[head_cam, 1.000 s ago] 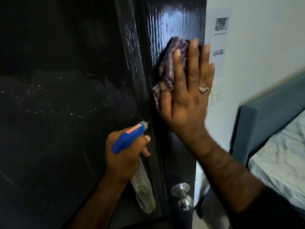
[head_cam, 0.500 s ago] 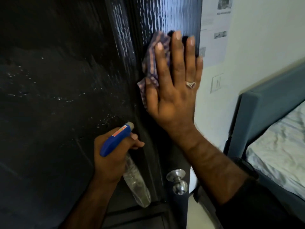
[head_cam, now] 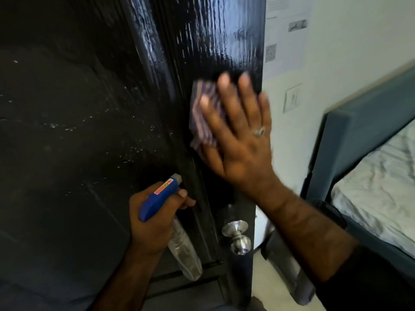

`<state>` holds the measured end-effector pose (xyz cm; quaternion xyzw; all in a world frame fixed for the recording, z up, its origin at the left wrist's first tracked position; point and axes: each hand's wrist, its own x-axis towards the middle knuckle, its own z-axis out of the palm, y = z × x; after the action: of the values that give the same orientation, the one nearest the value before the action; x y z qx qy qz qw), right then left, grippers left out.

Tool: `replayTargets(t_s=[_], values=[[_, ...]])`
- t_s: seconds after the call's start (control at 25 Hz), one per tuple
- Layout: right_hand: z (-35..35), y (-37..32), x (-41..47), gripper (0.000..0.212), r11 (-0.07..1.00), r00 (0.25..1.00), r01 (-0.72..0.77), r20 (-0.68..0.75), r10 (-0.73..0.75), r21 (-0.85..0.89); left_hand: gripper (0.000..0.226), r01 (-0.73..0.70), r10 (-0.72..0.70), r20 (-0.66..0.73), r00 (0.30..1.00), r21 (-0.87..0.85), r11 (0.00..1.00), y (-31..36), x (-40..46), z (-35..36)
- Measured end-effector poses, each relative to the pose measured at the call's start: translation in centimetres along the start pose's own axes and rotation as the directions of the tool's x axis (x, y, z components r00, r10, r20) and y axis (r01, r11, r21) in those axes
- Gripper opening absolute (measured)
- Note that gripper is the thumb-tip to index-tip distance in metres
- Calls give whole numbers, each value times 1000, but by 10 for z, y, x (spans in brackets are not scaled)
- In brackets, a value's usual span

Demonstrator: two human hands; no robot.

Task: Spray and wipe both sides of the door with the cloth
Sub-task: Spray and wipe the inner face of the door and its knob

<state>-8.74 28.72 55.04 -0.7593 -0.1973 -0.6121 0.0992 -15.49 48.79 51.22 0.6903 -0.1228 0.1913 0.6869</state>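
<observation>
Right hand (head_cam: 238,140) spread flat, fingers straight and slightly fanned, pressing a checked cloth (head_cam: 203,117) against the glossy black door (head_cam: 213,41); cloth bunched under the palm and fingers, poking out past the thumb side, motion-blurred. Ring (head_cam: 259,132) on one finger. Left hand (head_cam: 155,218) below and to the thumb side of the right hand, curled round the neck of a spray bottle (head_cam: 179,243), blue head (head_cam: 160,197) pointing up at the door, index finger bent at the trigger, clear body hanging below the fist. Droplets (head_cam: 132,151) speckled over the dark panel above the left hand. Silver knob (head_cam: 238,236) just beyond the left hand, under the right wrist. Past the right hand's little-finger side, a white wall (head_cam: 348,52) with printed sheets (head_cam: 285,37) and a switch (head_cam: 292,97), then a blue-grey headboard (head_cam: 359,140) and rumpled bedding (head_cam: 381,194).
</observation>
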Motion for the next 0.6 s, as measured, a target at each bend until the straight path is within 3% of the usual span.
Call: replayTargets(t_s=[0.08,0.12,0.2,0.28,0.36,0.48,0.6], values=[[-1,-7,20,60,990,989,-135,-50,136,29,28,-7,6,14,1000,36,999,-1,-1,1],[0,-13,4,60,994,994,-104,-20,104,30,23,-8,7,22,1000,55,998,-2,0,-1],[4,-26,-60,67,997,985,60,158,-68,55,15,2,-5,30,1000,91,996,-5,-1,-6],[6,-21,-112,72,957,912,289,295,-284,27,13,42,-44,20,999,89,995,-4,-3,-13],[6,-8,-88,68,926,896,376,248,-368,16,11,88,-89,6,996,42,995,-4,-3,-14],[0,-15,26,62,984,984,176,24,-176,-38,12,108,-111,-59,992,-42,993,-5,3,-11],[3,-27,106,62,994,994,-29,-106,17,-107,12,83,-90,-90,992,-79,993,7,7,-4]])
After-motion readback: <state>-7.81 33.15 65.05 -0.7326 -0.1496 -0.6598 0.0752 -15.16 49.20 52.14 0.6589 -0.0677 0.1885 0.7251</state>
